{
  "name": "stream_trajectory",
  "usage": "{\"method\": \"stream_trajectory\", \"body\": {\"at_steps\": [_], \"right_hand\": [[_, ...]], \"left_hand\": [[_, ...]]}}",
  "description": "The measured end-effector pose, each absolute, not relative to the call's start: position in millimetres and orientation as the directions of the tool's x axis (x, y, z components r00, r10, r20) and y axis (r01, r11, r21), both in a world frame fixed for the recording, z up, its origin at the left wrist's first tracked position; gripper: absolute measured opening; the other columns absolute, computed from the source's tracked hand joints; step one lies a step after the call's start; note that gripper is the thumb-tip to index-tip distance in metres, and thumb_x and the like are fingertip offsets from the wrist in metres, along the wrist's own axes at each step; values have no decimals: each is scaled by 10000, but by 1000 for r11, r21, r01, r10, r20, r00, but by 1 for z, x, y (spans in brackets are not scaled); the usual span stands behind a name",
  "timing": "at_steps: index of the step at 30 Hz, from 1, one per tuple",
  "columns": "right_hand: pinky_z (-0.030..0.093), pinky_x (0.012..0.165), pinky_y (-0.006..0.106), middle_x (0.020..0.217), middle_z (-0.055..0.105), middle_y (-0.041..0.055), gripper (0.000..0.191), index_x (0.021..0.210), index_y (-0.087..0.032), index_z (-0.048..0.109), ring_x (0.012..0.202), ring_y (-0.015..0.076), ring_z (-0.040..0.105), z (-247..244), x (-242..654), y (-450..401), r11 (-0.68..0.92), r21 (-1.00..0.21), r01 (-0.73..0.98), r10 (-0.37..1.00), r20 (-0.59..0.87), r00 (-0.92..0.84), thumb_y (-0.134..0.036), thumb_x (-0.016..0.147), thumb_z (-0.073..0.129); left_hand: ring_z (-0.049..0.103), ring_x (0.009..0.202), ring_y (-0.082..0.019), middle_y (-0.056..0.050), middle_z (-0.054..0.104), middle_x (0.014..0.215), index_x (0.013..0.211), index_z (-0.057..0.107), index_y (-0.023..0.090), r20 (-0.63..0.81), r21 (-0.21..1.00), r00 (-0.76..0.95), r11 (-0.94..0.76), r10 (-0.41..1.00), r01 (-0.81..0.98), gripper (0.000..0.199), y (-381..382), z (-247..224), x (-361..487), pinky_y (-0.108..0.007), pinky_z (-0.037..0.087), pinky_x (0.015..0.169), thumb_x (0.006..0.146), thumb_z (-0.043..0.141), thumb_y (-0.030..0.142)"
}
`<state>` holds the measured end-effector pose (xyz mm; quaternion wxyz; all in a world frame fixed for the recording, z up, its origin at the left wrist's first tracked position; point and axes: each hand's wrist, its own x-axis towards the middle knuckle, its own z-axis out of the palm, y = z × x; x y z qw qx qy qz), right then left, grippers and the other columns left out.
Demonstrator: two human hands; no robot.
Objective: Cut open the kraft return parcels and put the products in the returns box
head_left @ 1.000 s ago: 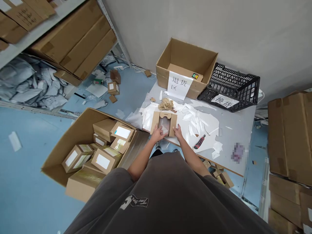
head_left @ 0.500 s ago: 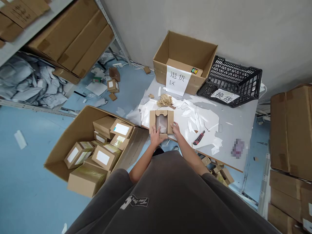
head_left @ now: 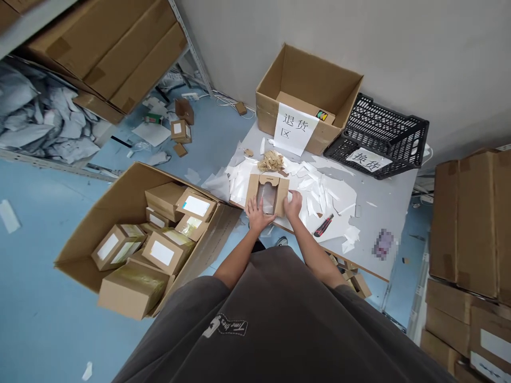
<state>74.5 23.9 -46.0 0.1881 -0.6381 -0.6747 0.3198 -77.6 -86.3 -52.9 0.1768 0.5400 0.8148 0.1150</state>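
A small brown carton point(head_left: 282, 191) with its flaps spread lies at the table's near edge, and something clear and plastic-like point(head_left: 266, 198) shows in its opening. My left hand point(head_left: 256, 214) rests on the carton's lower left part with the fingers spread. At the carton's right side is my right hand point(head_left: 293, 205), its fingers curled in against the side flap. Crumpled brown paper point(head_left: 270, 161) sits just behind the carton. A red and black cutter point(head_left: 323, 226) lies to the right among white paper scraps point(head_left: 315, 186).
An open carton point(head_left: 265, 111) with a paper sign and a tilted black crate point(head_left: 415, 130) stand at the table's back. A large box point(head_left: 83, 229) of small cartons is at the left; stacked cartons point(head_left: 445, 223) stand right.
My left hand's fingers have spread wider on the carton. My right hand has curled more and shifted slightly up along the carton's side. The whole view has shifted a little.
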Motion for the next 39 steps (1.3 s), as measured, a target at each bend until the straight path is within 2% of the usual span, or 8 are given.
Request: {"method": "stream_trajectory", "body": {"at_steps": [5,14,19,23,26,30,34,39], "right_hand": [[435,1260,447,1406,720,187,512,1382,-135,752,1411,311,584,-39,28,38,509,-525,682,703,-203,-681,-71,920,540],[218,1340,585,1871,115,181,943,1788,-178,287,1732,373,55,-29,9,107,438,-218,872,832,-270,-485,-104,902,601],[204,1336,626,1856,173,201,986,1792,-152,239,1708,387,138,-31,-3,132,427,-168,889,805,-376,-458,-141,882,618],[226,1357,602,1791,325,206,842,1750,-148,350,1675,367,241,-28,4,102,421,-359,833,848,-170,-502,-198,942,581],[316,1343,512,1704,444,216,751,1690,-142,460,1621,338,353,-30,9,79,443,-462,768,773,-237,-589,-207,955,603],[325,1326,481,1755,307,312,1013,1739,-56,315,1646,384,305,-44,-8,92,329,-376,866,732,-478,-485,-168,843,774],[353,1284,484,1696,405,330,1177,1733,-87,330,1566,424,429,-66,-37,123,324,-263,909,652,-634,-416,-148,710,908],[422,1204,509,1564,563,326,868,1554,-109,568,1435,426,564,-82,-44,117,320,-257,912,704,-579,-411,-162,746,880]], "left_hand": [[185,1708,-446,-162,251,1845,1778,318,176,-158,405,-290,330,944,853,1202,-69,-50,-85,-587,136,1384,800,826,657],[199,1705,-453,-171,296,1828,1782,297,150,-146,453,-272,308,951,837,1266,-70,-54,-89,-588,166,1388,789,832,724],[211,1700,-461,-171,312,1823,1780,311,162,-146,460,-259,297,955,837,1232,-70,-51,-90,-608,179,1383,814,809,744],[204,1701,-467,-169,296,1830,1777,324,173,-169,474,-261,311,950,824,1193,-70,-50,-90,-620,187,1379,834,798,730],[184,1706,-468,-162,283,1835,1776,332,192,-188,514,-256,317,948,797,1165,-70,-49,-90,-627,187,1378,840,808,697],[180,1704,-484,-169,293,1830,1776,335,194,-212,537,-252,328,944,777,1181,-69,-46,-91,-636,214,1369,819,848,657],[172,1708,-475,-155,276,1837,1780,323,196,-233,505,-248,335,940,796,1237,-70,-43,-93,-615,210,1376,789,865,700],[177,1706,-473,-142,263,1843,1782,320,199,-249,479,-239,334,939,812,1231,-71,-41,-94,-609,210,1378,797,848,713]]}}
